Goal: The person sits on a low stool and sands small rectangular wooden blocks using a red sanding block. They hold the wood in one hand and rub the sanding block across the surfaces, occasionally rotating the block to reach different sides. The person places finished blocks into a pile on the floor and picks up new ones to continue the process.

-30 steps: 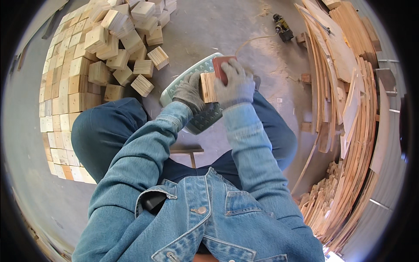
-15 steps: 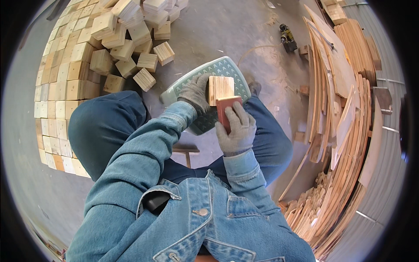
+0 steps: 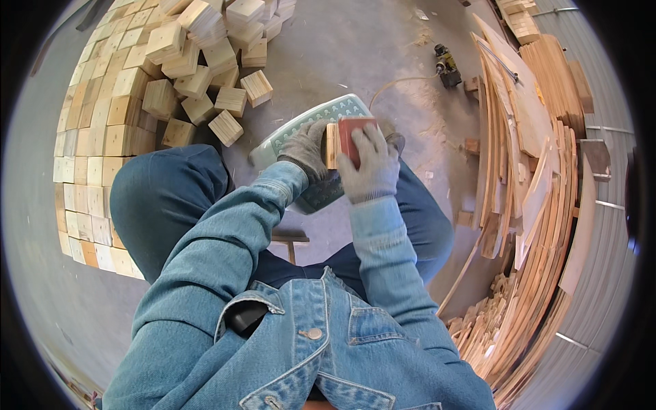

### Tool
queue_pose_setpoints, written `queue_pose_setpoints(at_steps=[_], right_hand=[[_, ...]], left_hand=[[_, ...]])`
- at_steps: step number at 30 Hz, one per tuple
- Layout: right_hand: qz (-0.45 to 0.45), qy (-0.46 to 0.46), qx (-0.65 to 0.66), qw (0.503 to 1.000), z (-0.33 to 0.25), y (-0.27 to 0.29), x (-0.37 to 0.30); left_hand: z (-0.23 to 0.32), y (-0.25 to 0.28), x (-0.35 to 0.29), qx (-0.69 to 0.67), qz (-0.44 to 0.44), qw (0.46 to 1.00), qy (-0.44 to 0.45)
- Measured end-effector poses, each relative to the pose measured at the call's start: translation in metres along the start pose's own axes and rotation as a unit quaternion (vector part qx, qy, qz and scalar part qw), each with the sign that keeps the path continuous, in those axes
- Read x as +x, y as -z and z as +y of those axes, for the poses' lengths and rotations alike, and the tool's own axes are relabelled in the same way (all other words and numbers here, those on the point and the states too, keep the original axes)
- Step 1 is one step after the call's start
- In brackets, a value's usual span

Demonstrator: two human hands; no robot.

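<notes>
My left hand (image 3: 307, 149), in a grey glove, grips a pale wooden block (image 3: 332, 146) from its left side. A reddish-brown sanding block (image 3: 352, 130) lies against the top of the wooden block and covers most of it. My gloved right hand (image 3: 372, 160) is closed round the sanding block, fingers over its right part. Beneath both hands is a pale green plastic stool (image 3: 328, 109) with a raised pattern on its top, between my knees. Whether the wooden block touches the stool is hidden.
Wooden blocks (image 3: 195, 82) lie in a loose heap at the far left, beside a neat stack of blocks (image 3: 89, 164). A yellow and black power drill (image 3: 447, 66) lies on the floor at far right. Planks and boards (image 3: 547, 225) are piled along the right.
My right hand has pushed the sanding block away from me over the top of the wooden block, now hiding most of it. The left hand keeps its grip in place.
</notes>
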State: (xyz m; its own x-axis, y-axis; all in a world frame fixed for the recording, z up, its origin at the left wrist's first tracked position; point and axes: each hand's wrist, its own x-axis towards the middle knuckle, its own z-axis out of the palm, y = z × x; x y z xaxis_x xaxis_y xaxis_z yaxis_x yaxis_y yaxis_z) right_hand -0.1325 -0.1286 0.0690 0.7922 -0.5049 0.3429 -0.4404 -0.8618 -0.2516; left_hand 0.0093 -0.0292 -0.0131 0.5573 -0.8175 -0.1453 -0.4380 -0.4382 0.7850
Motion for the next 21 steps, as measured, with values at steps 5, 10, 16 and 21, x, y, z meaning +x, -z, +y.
queue_pose_setpoints(at_steps=[5,10,16,21], right_hand=[[-0.021,0.038,0.009,0.999,-0.024,0.032,-0.07],[0.028,0.028,0.022,0.999,-0.021,0.007,-0.036],[-0.022,-0.076,-0.06,0.995,-0.005,-0.023,0.061],[-0.015,-0.011,-0.017,1.0,-0.009,-0.009,0.037]], left_hand=[[-0.012,-0.007,0.003,-0.01,0.025,0.999,-0.033],[-0.004,-0.005,0.001,-0.01,0.014,1.0,-0.001],[0.012,0.003,0.004,0.002,-0.004,1.0,0.003],[0.001,0.003,0.007,0.001,-0.01,1.0,-0.001]])
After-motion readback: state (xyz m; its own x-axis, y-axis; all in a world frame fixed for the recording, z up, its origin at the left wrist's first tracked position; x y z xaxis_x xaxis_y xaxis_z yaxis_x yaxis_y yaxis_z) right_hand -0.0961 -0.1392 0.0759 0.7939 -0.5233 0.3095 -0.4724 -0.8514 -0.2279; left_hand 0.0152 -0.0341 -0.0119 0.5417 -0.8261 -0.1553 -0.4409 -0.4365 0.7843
